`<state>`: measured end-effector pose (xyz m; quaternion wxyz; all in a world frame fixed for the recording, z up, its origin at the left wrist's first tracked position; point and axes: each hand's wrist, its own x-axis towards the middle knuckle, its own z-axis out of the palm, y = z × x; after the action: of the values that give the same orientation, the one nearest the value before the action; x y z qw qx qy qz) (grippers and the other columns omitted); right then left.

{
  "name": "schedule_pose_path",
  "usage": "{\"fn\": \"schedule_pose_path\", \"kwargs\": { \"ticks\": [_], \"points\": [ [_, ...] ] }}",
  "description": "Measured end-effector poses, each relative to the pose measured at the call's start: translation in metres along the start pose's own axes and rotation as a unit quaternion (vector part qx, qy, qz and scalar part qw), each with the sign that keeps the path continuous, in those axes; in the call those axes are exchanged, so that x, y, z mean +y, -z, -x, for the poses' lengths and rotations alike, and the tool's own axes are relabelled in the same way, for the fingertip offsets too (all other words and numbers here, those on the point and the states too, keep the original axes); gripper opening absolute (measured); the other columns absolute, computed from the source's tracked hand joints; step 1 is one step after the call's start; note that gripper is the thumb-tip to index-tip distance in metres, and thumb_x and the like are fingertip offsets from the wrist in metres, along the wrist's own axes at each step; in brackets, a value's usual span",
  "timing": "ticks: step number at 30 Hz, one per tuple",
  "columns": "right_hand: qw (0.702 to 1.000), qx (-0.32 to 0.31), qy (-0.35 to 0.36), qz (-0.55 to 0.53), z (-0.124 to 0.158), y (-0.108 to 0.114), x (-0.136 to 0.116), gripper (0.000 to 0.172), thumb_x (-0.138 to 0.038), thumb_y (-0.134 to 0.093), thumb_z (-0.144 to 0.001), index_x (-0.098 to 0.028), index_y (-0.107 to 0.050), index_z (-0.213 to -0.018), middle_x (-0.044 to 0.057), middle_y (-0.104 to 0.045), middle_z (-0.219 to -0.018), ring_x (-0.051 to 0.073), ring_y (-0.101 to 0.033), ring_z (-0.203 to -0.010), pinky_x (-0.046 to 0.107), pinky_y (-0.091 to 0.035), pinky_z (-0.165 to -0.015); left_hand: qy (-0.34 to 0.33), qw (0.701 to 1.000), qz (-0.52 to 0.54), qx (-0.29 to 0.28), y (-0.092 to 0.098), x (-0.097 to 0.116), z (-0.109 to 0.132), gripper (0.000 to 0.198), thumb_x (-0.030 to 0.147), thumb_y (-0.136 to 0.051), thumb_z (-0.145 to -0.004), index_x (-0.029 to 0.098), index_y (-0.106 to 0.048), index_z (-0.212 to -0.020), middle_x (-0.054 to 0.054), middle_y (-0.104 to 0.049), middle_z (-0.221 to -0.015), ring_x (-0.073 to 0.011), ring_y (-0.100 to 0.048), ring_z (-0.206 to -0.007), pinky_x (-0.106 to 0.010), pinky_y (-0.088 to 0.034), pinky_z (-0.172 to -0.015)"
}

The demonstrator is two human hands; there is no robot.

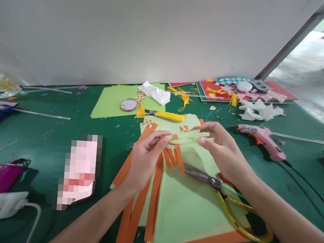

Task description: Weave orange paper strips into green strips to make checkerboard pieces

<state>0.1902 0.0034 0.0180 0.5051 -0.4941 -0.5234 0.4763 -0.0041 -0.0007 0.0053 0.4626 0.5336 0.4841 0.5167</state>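
Between my hands is a small weave of orange and pale green paper strips (pixel 177 137), its orange ends hanging loose. My left hand (pixel 148 154) pinches its left side between thumb and fingers. On the right, my right hand (pixel 218 144) has thumb and fingers closed about the free ends of the green paper strips (pixel 191 139). Below lie pale green paper sheets (pixel 194 209) and long orange paper strips (pixel 153 202). Scissors with yellow handles (pixel 228 204) rest on the sheets, partly behind my right forearm. A yellow utility knife (pixel 169 116) lies just beyond my hands.
A pink glue gun (pixel 266 138) with a black cord lies at the right. To the left are a phone (pixel 81 171) and a white charger (pixel 3 205). Yellow tassels (pixel 185 99), crumpled tissue (pixel 155 93) and a round tin (pixel 129 104) lie toward the wall.
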Motion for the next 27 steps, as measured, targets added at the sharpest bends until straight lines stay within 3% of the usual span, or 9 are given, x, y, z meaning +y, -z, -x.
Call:
{"fn": "schedule_pose_path", "kwargs": {
  "ticks": [2,4,7,9,12,16,19,23,27],
  "points": [
    [0.999,-0.015,-0.024,-0.030,-0.0018,0.0012,0.0013,0.050,-0.041,-0.074,-0.074,-0.027,-0.056,-0.118,0.005,-0.067,-0.105,0.019,-0.063,-0.093,0.028,-0.050,-0.068,-0.004,1.000,-0.007,-0.006,0.0004,0.0015,0.0011,0.018,0.035,-0.066,-0.086,0.024,-0.073,-0.098,-0.001,-0.074,-0.091,-0.0124,-0.066,-0.082,-0.019,-0.051,-0.073],
    [0.997,-0.047,-0.049,-0.020,-0.0013,0.0016,0.0029,0.048,-0.041,-0.074,-0.075,-0.028,-0.060,-0.119,0.004,-0.067,-0.107,0.019,-0.064,-0.091,0.029,-0.050,-0.072,-0.006,1.000,-0.025,-0.016,0.0007,0.0034,0.0023,0.018,0.035,-0.066,-0.086,0.024,-0.073,-0.098,-0.001,-0.073,-0.091,-0.0132,-0.067,-0.082,-0.019,-0.051,-0.072],
    [0.994,-0.083,-0.073,0.003,0.0020,0.0013,0.0050,0.026,-0.039,-0.075,-0.075,-0.022,-0.070,-0.094,0.002,-0.070,-0.094,0.016,-0.067,-0.079,0.028,-0.049,-0.074,-0.006,0.998,-0.048,-0.028,0.0011,0.0054,0.0034,0.020,0.036,-0.065,-0.086,0.023,-0.072,-0.100,-0.002,-0.073,-0.089,-0.0138,-0.066,-0.080,-0.020,-0.052,-0.070],
    [0.992,-0.098,-0.081,-0.005,0.0039,0.0011,0.0058,0.021,-0.039,-0.074,-0.076,-0.019,-0.069,-0.082,0.001,-0.069,-0.081,0.016,-0.067,-0.073,0.027,-0.048,-0.072,-0.004,0.998,-0.060,-0.033,0.0012,0.0057,0.0036,0.021,0.037,-0.064,-0.087,0.024,-0.072,-0.102,-0.001,-0.072,-0.087,-0.0136,-0.065,-0.078,-0.020,-0.051,-0.068],
    [0.993,-0.089,-0.074,0.003,0.0043,0.0013,0.0058,0.021,-0.039,-0.074,-0.076,-0.019,-0.069,-0.082,0.000,-0.068,-0.077,0.014,-0.065,-0.068,0.025,-0.048,-0.069,0.004,0.996,-0.078,-0.036,0.0012,0.0046,0.0035,0.023,0.038,-0.064,-0.086,0.025,-0.071,-0.104,-0.001,-0.070,-0.086,-0.0135,-0.063,-0.076,-0.020,-0.049,-0.063],
    [0.996,-0.064,-0.055,0.020,0.0019,0.0017,0.0050,0.028,-0.043,-0.073,-0.076,-0.022,-0.071,-0.094,0.003,-0.068,-0.099,0.014,-0.063,-0.071,0.027,-0.051,-0.067,0.008,0.995,-0.091,-0.036,0.0008,0.0031,0.0035,0.025,0.040,-0.064,-0.086,0.024,-0.070,-0.105,-0.001,-0.068,-0.079,-0.0134,-0.060,-0.072,-0.020,-0.046,-0.058],
    [0.996,-0.061,-0.045,0.046,0.0015,0.0013,0.0041,0.029,-0.045,-0.073,-0.075,-0.019,-0.071,-0.086,0.003,-0.069,-0.087,0.017,-0.063,-0.075,0.029,-0.052,-0.068,0.011,0.996,-0.076,-0.040,0.0003,0.0037,0.0034,0.026,0.040,-0.064,-0.086,0.023,-0.069,-0.105,-0.001,-0.066,-0.078,-0.0137,-0.060,-0.072,-0.021,-0.046,-0.058],
    [0.993,-0.050,-0.031,0.103,0.0034,0.0000,0.0020,0.026,-0.045,-0.073,-0.075,-0.020,-0.071,-0.079,0.001,-0.069,-0.076,0.017,-0.062,-0.073,0.028,-0.047,-0.069,0.056,0.992,-0.043,-0.104,-0.0006,0.0064,0.0028,0.037,0.042,-0.065,-0.085,0.025,-0.063,-0.118,0.002,-0.059,-0.066,-0.0125,-0.058,-0.062,-0.020,-0.043,-0.052],
    [0.993,-0.050,-0.033,0.103,0.0049,-0.0014,0.0011,0.025,-0.045,-0.072,-0.076,-0.020,-0.070,-0.077,0.001,-0.069,-0.075,0.016,-0.061,-0.071,0.029,-0.045,-0.068,0.091,0.983,-0.006,-0.160,-0.0026,0.0087,0.0031,0.054,0.037,-0.073,-0.078,0.027,-0.054,-0.128,-0.001,-0.066,-0.083,-0.0161,-0.068,-0.068,-0.022,-0.048,-0.057]
  ]
}}
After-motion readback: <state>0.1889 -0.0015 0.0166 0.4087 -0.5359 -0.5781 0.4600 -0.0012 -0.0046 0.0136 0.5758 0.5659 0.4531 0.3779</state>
